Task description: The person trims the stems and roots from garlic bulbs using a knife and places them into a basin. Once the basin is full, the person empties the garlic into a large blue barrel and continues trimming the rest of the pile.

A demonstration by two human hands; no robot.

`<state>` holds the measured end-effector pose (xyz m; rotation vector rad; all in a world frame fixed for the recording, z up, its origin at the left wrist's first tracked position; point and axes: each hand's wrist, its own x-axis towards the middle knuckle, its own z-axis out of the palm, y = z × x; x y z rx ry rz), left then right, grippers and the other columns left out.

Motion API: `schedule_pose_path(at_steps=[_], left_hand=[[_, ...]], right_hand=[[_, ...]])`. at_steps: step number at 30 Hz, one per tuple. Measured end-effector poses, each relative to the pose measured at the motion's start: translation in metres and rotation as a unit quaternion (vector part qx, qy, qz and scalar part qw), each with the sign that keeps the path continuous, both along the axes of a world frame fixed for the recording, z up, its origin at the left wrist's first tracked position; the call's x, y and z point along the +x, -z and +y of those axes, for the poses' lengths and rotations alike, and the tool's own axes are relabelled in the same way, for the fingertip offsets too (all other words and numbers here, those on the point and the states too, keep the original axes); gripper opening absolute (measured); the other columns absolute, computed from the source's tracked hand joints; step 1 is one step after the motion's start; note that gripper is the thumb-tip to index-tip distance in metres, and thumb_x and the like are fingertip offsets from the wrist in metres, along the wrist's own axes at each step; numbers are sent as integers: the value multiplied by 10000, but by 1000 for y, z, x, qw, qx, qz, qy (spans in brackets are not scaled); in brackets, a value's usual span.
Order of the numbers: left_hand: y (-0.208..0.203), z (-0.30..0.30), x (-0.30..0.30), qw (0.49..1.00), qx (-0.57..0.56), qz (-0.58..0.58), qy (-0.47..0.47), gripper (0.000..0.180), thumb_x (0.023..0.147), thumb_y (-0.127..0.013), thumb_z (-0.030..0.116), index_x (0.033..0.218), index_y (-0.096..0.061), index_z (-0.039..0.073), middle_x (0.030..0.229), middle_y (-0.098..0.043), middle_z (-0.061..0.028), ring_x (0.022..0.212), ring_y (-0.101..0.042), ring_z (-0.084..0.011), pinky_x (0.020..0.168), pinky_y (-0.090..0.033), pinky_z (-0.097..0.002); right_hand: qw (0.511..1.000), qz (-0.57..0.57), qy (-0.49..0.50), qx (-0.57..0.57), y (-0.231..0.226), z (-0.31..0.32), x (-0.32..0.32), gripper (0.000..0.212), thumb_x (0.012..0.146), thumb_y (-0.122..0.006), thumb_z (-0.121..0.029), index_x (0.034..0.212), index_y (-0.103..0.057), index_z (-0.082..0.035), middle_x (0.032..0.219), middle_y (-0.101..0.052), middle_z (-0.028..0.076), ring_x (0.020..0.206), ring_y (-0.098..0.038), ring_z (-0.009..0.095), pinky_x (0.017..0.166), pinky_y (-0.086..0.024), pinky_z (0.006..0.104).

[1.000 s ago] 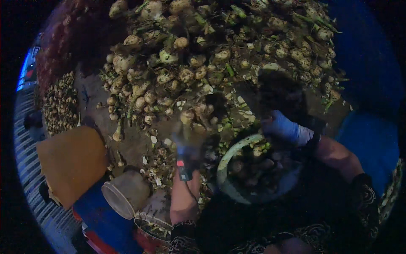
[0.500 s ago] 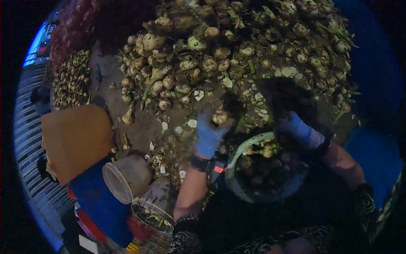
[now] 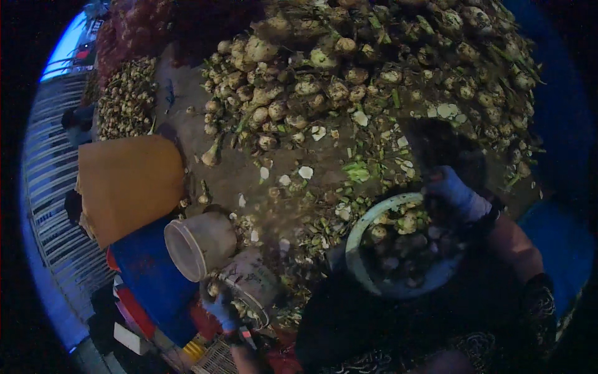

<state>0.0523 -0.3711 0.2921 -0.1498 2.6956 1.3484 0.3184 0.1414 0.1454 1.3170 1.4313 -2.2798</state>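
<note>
My left hand, in a blue glove, is over the mouth of a tilted, clear bucket at the lower left. A pale, onion-like bulb shows at its curled fingers. My right hand, also gloved in blue, is closed above the right rim of a round, pale green tub. What it grips is lost in a dark blur. Inside the tub lie several dirty bulbs.
A large heap of bulbs with cut stalks spreads across the far side. White slices and green trimmings litter the ground. A whitish bucket lies tipped beside a cardboard sheet and a blue crate.
My left hand, with the bulb, has swung from beside the tub down and left to the clear bucket. The right hand stays near the tub. The view has shifted slightly.
</note>
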Motion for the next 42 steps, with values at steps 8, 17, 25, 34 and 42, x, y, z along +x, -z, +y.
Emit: schedule_pose_path(at_steps=[8, 17, 25, 34, 42], left_hand=[[22, 56, -19, 946, -246, 110, 181, 593, 701, -700, 18, 1239, -450, -7, 1166, -496, -114, 1041, -483, -199, 906, -405, -316], [246, 321, -140, 939, -23, 55, 338, 691, 793, -622, 42, 1379, -257, 29, 1192, -510, -109, 1060, -501, -190, 936, -403, -338], [252, 363, -198, 955, 185, -92, 215, 788, 688, -742, 59, 1326, -281, 22, 994, -573, -119, 836, -581, -208, 712, -524, -324], [253, 308, -69, 904, -24, -42, 424, 601, 653, -718, 145, 1188, -469, 31, 895, -611, -136, 755, -613, -249, 664, -507, -357], [223, 338, 36, 815, -130, -100, 556, 659, 696, -735, 354, 1231, -469, 77, 911, -646, -157, 831, -627, -310, 720, -491, -373]], right_hand=[[993, -10, -53, 105, 20, -6, 1, 140, 793, -577, -94, 914, -566, -24, 810, -570, 26, 739, -520, 114, 602, -451, 295], [984, -71, -129, 99, 17, 13, 16, 163, 771, -642, -78, 922, -621, -21, 842, -610, 40, 797, -546, 119, 683, -484, 301], [998, 9, -56, -4, 5, 10, -4, 173, 755, -673, -86, 900, -603, -23, 821, -597, 9, 723, -530, 103, 628, -480, 280], [992, -1, -125, 18, -3, 13, -15, 189, 738, -683, -96, 891, -591, -35, 735, -582, -9, 644, -526, 80, 565, -460, 260], [1000, -7, 1, -22, -6, 6, -10, 154, 749, -674, -114, 865, -608, -37, 757, -595, 2, 611, -534, 67, 507, -441, 248]])
